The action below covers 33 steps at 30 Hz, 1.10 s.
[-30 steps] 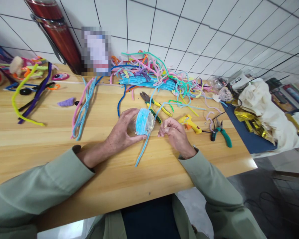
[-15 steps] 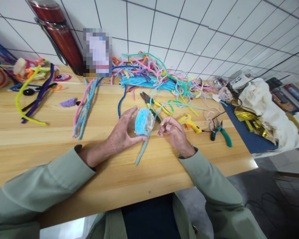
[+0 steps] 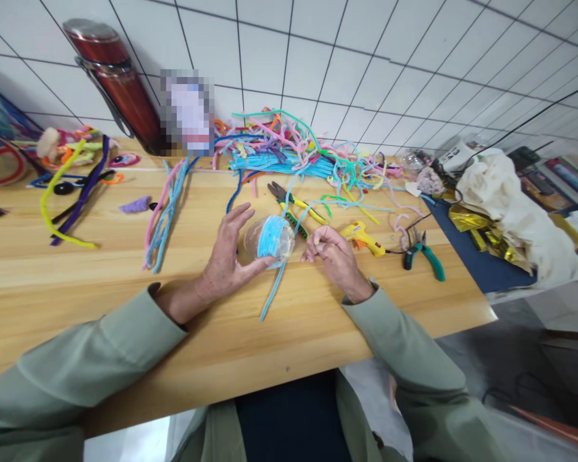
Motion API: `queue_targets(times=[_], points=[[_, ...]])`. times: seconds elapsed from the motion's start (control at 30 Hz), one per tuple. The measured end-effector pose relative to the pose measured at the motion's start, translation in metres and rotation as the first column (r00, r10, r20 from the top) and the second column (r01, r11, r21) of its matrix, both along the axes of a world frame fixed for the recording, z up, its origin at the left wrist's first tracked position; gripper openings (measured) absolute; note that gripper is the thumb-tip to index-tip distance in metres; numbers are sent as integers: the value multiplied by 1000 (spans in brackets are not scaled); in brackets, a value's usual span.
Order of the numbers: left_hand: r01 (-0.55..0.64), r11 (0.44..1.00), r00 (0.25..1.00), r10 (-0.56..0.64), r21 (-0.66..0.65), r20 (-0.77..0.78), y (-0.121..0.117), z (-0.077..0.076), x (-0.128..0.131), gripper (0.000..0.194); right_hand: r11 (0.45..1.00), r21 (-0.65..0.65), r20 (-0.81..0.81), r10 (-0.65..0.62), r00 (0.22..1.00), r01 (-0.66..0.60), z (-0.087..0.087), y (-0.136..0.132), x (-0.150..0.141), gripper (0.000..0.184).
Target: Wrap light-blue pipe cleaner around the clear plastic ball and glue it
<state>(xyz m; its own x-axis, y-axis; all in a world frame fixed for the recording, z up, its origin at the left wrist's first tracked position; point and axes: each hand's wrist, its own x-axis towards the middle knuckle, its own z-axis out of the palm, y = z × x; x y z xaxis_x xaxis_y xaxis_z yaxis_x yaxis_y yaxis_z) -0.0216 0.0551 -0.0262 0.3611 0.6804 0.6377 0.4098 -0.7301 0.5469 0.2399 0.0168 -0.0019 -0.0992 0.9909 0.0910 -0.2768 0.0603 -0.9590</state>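
A clear plastic ball (image 3: 253,241) with light blue pipe cleaner (image 3: 270,236) wound round its middle sits on the wooden table. My left hand (image 3: 224,253) is spread at the ball's left side; its thumb touches the lower front and its fingers stand off the surface. A loose light blue strand (image 3: 271,292) runs from beneath the ball toward me, and other strands lead up behind it. Just right of the ball, my right hand (image 3: 334,256) has its fingertips pinched together; whatever they may hold is too small to make out.
Behind the ball lie yellow-and-black pliers (image 3: 289,204). A yellow glue gun (image 3: 365,239) and green-handled pliers (image 3: 424,255) are to the right. Heaped pipe cleaners (image 3: 289,160) line the wall, with a red thermos (image 3: 118,83) at left. More pipe cleaners (image 3: 166,215) lie left of my hand.
My left fingers have lifted and spread away from the ball, which now shows more of its clear left side. My right hand stays pinched in nearly the same place.
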Motion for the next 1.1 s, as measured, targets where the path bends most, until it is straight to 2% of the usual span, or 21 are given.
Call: queue_targets(times=[0.13,0.23,0.33,0.37,0.4,0.43,0.5,0.57,0.63,0.73,0.9,1.1], points=[[-14,1000,1000,14,11,-24,1,3,-1,83,1000,11,38,-2,999,1,1,-1,-1,5],[-73,996,997,73,50,1,-5,14,-1,76,1000,22,78,1,997,-3,-1,0,0,11],[-74,995,992,67,67,105,-24,31,6,47,997,76,103,3,995,-11,-1,-2,2,16],[6,1000,990,-10,26,143,-33,38,9,32,995,102,117,1,993,-13,0,-4,3,17],[99,992,981,-85,-80,172,-41,44,13,18,992,128,138,-4,990,-14,3,-6,3,19],[148,960,972,-97,-237,213,-50,50,17,13,988,156,170,-12,985,-15,5,-10,3,21],[243,822,950,-94,-516,298,-64,60,25,24,971,236,263,-37,964,-27,13,-18,3,24],[320,689,925,-79,-650,370,-74,68,32,32,935,345,358,-55,932,-77,20,-25,1,24],[360,636,908,-69,-683,414,-78,74,36,31,884,442,426,-55,903,-155,26,-31,-2,24],[359,643,907,-68,-676,416,-79,78,38,28,824,518,481,-59,875,-229,31,-36,-7,28],[283,693,937,-51,-663,347,-77,75,33,26,787,563,510,-90,856,-253,32,-36,-10,35],[258,694,951,-58,-672,305,-75,74,32,22,724,628,548,-150,823,-286,33,-34,-11,38]])
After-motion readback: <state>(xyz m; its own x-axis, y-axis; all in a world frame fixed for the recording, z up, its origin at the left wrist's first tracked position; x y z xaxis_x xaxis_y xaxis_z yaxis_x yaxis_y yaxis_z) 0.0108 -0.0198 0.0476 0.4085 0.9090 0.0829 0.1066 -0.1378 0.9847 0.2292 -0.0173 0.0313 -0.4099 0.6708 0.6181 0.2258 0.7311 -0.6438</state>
